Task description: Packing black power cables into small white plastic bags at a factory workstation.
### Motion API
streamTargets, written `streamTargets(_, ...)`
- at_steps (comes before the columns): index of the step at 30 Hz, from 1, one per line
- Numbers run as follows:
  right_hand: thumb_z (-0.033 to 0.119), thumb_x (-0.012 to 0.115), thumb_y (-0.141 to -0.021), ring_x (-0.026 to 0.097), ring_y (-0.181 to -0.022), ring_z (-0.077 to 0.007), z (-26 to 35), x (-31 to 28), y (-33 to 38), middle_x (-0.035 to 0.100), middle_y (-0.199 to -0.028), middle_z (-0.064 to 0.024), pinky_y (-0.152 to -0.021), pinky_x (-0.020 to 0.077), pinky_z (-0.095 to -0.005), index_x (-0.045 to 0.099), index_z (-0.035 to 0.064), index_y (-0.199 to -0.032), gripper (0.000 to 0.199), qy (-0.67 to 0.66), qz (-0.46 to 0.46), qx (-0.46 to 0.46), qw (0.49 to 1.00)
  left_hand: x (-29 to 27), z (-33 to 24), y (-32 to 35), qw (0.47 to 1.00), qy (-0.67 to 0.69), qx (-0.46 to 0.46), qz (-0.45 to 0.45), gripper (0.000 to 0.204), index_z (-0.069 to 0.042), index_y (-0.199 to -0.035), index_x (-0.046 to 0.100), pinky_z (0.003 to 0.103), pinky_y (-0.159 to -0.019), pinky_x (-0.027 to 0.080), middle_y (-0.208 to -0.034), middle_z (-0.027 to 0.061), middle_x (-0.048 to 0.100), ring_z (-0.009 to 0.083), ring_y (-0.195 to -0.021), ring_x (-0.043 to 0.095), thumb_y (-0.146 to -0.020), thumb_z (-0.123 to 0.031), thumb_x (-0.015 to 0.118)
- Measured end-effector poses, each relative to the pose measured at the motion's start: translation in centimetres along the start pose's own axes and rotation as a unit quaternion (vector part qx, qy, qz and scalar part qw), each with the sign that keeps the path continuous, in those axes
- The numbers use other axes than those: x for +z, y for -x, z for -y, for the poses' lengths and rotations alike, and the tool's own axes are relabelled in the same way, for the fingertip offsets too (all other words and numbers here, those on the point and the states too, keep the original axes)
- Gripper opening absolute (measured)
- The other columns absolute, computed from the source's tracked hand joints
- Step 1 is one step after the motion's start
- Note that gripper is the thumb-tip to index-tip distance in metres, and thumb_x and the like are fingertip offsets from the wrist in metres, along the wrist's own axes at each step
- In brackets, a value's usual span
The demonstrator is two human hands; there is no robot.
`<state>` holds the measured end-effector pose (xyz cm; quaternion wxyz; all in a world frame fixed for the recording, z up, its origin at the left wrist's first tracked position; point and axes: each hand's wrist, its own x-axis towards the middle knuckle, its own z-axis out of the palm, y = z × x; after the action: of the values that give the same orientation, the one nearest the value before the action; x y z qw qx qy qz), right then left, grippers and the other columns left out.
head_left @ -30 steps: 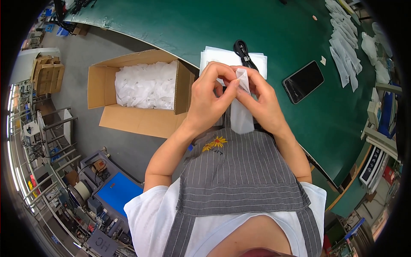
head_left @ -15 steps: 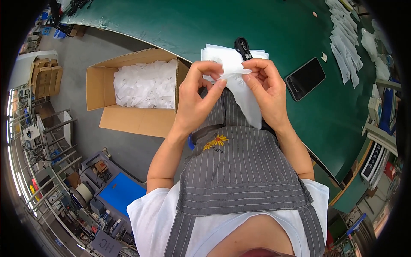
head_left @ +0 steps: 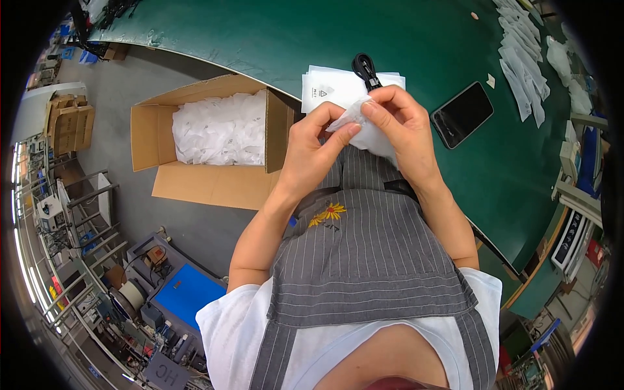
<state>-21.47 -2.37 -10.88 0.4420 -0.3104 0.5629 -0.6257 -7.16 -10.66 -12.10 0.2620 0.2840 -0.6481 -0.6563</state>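
A thin white translucent plastic bag [head_left: 374, 138] is pinched between both my hands, just off the near edge of the table. My left hand [head_left: 318, 143] grips one edge with thumb and fingertips. On the other side of the bag, my right hand [head_left: 404, 127] holds it between thumb and forefinger. Whether anything lies inside the bag, I cannot tell. Just beyond my fingers, a stack of flat white bags [head_left: 317, 84] rests on the table, partly covered by my hands. A coiled black cable [head_left: 365, 70] lies on that stack.
To the left stands an open cardboard box [head_left: 214, 187] full of white bags [head_left: 218, 130]. On the green table [head_left: 260, 39], a black phone [head_left: 463, 116] lies to the right. A row of filled white bags [head_left: 522, 62] lies farther right. A grey cart [head_left: 146, 244] is at lower left.
The bag's hanging end has swung up and its edge now stands raised between my fingers. My left hand has shifted slightly right and down, uncovering more of the stack.
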Motion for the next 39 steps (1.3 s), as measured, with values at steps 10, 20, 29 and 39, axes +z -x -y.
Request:
streamTargets(10, 0.021, 0.068, -0.083, 0.059, -0.084, -0.0142, -0.7, -2.3, 1.2, 0.064, -0.092, -0.0069, -0.075, 0.0464, -0.0289, 0.06, 0.0026, -0.102, 0.027, 0.167, 0.035, 0.006, 0.985, -1.0, 0.2, -0.2, 0.992, 0.113, -0.051, 0.006, 0.011, -0.001, -0.094, 0.058, 0.02, -0.069, 0.042, -0.086, -0.0001, 0.059, 0.0052, -0.079, 0.053, -0.088, -0.009, 0.062)
streamTargets(20, 0.013, 0.065, -0.084, 0.059, -0.074, -0.0134, -0.1, -1.7, 2.0, 0.063, -0.083, -0.0065, -0.068, 0.0455, -0.0268, 0.06, 0.0019, -0.096, 0.017, 0.311, 0.018, -0.087, 0.946, -0.8, 0.3, -2.1, 0.995, 0.081, -0.035, -0.048, 0.014, -0.002, -0.091, 0.059, 0.019, -0.067, 0.039, -0.085, -0.0021, 0.059, 0.0037, -0.075, 0.048, -0.093, -0.015, 0.056)
streamTargets(29, 0.006, 0.062, -0.087, 0.056, -0.088, -0.0094, -1.1, -4.1, 3.7, 0.058, -0.094, -0.0027, -0.08, 0.0452, -0.0226, 0.056, 0.0019, -0.098, 0.013, 0.023, -0.047, -0.012, 0.999, -0.8, 1.0, -1.7, 0.954, 0.001, 0.139, -0.267, 0.02, -0.001, -0.089, 0.06, 0.022, -0.073, 0.041, -0.091, 0.0048, 0.063, 0.0071, -0.079, 0.051, -0.095, -0.02, 0.054)
streamTargets(39, 0.019, 0.053, -0.095, 0.05, -0.073, -0.0031, -2.9, -2.8, 2.4, 0.059, -0.08, 0.0014, -0.065, 0.0407, -0.0199, 0.061, 0.0012, -0.093, 0.02, 0.032, -0.147, -0.019, 0.988, -0.1, 1.8, -1.6, 0.955, -0.024, 0.127, -0.268, 0.021, -0.001, -0.087, 0.061, 0.02, -0.07, 0.04, -0.086, 0.0029, 0.063, 0.0055, -0.076, 0.049, -0.095, -0.02, 0.055)
